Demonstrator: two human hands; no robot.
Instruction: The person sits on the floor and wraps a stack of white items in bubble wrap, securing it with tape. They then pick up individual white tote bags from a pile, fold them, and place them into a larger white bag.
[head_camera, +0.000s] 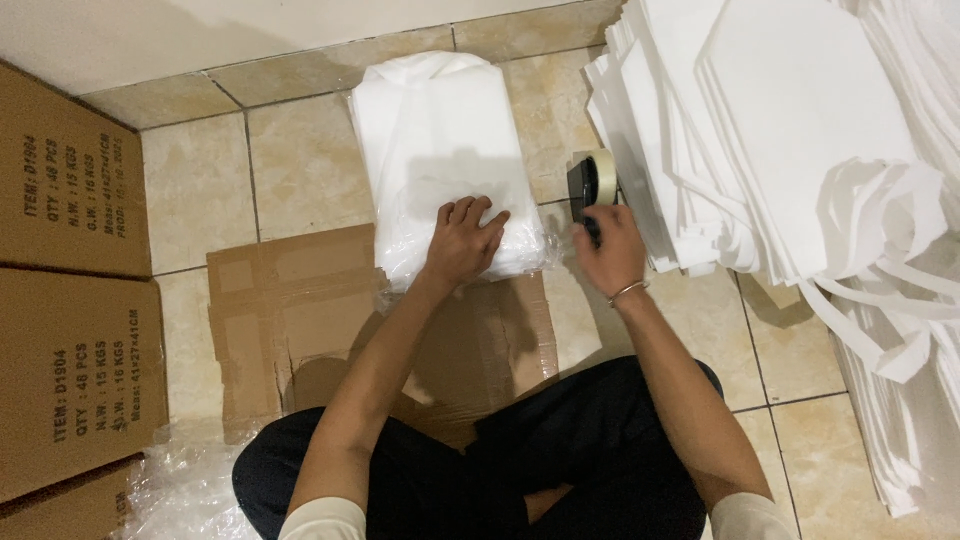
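My left hand (465, 240) rests palm-down on the near end of a white bundle wrapped in clear plastic (440, 140), which lies on the tiled floor. My right hand (607, 250) grips a black tape dispenser with a pale roll of tape (592, 182), held just right of the bundle's near corner. A thin bracelet circles my right wrist. My legs, in dark trousers, are crossed below.
A flattened piece of cardboard (290, 310) lies under my arms. Brown cartons (70, 300) stand stacked at the left. Crumpled clear plastic (180, 485) sits at the lower left. A large heap of white fabric bags with handles (800, 140) fills the right side.
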